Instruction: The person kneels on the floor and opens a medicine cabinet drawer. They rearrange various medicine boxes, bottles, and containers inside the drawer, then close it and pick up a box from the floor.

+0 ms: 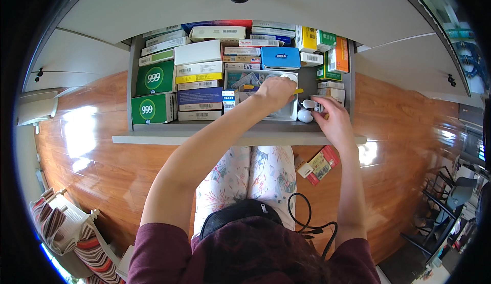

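An open drawer (238,126) full of medicine boxes lies before me. My left hand (277,91) is over a white open-topped box (294,109) that holds blister packs and small packets. A thin yellow item (298,91) sticks out beside its fingers; whether the fingers grip it is hidden. My right hand (330,111) reaches into the drawer's right front part, its fingertips at a small white bottle (318,105). Another white bottle with a rounded end (305,116) lies just left of these fingertips. The hold of the right hand is not plain.
Green boxes (155,77) fill the drawer's left side, and a blue box (280,58) stands behind the white box. Orange and green boxes (338,55) are at the right. Red and yellow packaging (321,165) lies on the wooden floor. A black cable (307,203) loops beside my lap.
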Demonstrator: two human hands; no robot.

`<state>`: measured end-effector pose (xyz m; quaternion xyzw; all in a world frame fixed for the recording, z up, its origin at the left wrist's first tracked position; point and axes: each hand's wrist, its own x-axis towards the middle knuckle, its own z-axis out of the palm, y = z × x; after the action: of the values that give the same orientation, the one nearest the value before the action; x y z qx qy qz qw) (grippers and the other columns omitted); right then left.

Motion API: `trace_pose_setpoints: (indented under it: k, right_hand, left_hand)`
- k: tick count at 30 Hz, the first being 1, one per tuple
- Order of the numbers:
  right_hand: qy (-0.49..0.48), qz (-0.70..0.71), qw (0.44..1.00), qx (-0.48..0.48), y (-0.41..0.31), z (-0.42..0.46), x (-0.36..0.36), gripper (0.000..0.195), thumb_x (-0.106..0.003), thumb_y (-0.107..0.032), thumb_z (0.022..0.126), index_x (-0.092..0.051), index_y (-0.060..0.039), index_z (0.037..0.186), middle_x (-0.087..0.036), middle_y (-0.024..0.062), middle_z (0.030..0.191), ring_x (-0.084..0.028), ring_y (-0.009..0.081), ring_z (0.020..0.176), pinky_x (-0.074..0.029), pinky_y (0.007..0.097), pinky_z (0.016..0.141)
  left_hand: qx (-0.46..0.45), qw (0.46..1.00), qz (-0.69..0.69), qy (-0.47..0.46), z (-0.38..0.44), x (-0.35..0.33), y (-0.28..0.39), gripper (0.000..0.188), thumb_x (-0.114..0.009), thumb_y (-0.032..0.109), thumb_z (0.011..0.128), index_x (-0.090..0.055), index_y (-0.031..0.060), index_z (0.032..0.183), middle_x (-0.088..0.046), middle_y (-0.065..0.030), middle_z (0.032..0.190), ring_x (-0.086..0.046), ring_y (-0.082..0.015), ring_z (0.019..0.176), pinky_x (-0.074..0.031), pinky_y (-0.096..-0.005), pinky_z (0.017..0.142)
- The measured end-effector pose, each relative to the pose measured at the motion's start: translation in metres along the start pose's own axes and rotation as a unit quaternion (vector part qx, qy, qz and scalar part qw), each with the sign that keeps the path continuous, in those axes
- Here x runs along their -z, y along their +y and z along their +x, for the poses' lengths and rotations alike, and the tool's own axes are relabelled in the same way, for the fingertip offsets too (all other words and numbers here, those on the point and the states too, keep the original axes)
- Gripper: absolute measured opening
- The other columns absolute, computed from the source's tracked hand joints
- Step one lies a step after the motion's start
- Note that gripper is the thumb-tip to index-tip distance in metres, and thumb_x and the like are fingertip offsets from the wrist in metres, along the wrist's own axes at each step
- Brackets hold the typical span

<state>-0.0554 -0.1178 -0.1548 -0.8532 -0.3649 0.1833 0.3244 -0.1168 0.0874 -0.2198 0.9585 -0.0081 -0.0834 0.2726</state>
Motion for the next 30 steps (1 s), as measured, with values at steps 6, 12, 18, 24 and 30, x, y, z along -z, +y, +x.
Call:
trace_pose_setpoints:
  k: [6,12,18,24,30]
  right_hand:
    - [0.007,-0.101,0.995,-0.025,0.013,0.022,-0.008,0.020,-0.070,-0.009,0.084,-0.068,-0.0049,0.104,-0.070,0.0141,0.093,-0.069,0.0322,0.079,-0.055,0.0378,0.070]
    - [0.059,0.166,0.964,-0.199,0.016,0.015,0.066,0.018,-0.066,-0.011,0.092,-0.067,0.0030,0.104,-0.071,0.0088,0.084,-0.068,0.0128,0.069,-0.055,0.0237,0.062]
    - [0.056,0.268,0.931,-0.241,0.009,0.001,0.095,0.025,-0.065,-0.021,0.094,-0.066,0.0042,0.099,-0.071,0.0129,0.082,-0.069,0.0162,0.064,-0.054,0.0243,0.055]
    - [0.028,0.302,0.921,-0.245,0.003,0.012,0.076,0.027,-0.064,-0.022,0.095,-0.065,0.0041,0.096,-0.069,0.0122,0.078,-0.068,0.0159,0.061,-0.053,0.0236,0.051]
    - [-0.003,0.293,0.934,-0.204,-0.005,0.031,0.067,0.029,-0.065,-0.025,0.095,-0.066,0.0028,0.101,-0.069,0.0081,0.082,-0.068,0.0124,0.066,-0.055,0.0225,0.058]
  left_hand:
    - [0.003,1.000,0.006,0.012,0.001,-0.018,0.000,0.030,-0.069,0.014,0.084,-0.061,0.0040,0.110,-0.069,-0.0162,0.103,-0.066,-0.0330,0.101,-0.053,-0.0424,0.086]
    - [0.000,0.986,-0.157,0.051,-0.012,-0.003,-0.024,0.035,-0.070,0.007,0.081,-0.064,0.0100,0.115,-0.069,-0.0151,0.104,-0.067,-0.0323,0.097,-0.053,-0.0401,0.084]
    - [-0.069,0.921,-0.369,0.105,-0.012,0.022,0.009,0.039,-0.067,0.000,0.081,-0.061,0.0025,0.119,-0.071,-0.0088,0.103,-0.069,-0.0176,0.093,-0.057,-0.0338,0.085]
    - [0.003,0.900,-0.436,0.016,-0.039,0.031,0.046,0.050,-0.074,0.012,0.081,-0.057,0.0017,0.127,-0.072,-0.0139,0.098,-0.070,-0.0212,0.089,-0.055,-0.0325,0.083]
    - [0.049,0.891,-0.450,-0.038,-0.045,0.032,0.050,0.058,-0.074,0.013,0.086,-0.052,-0.0010,0.137,-0.070,-0.0091,0.105,-0.064,-0.0099,0.094,-0.052,-0.0276,0.087]
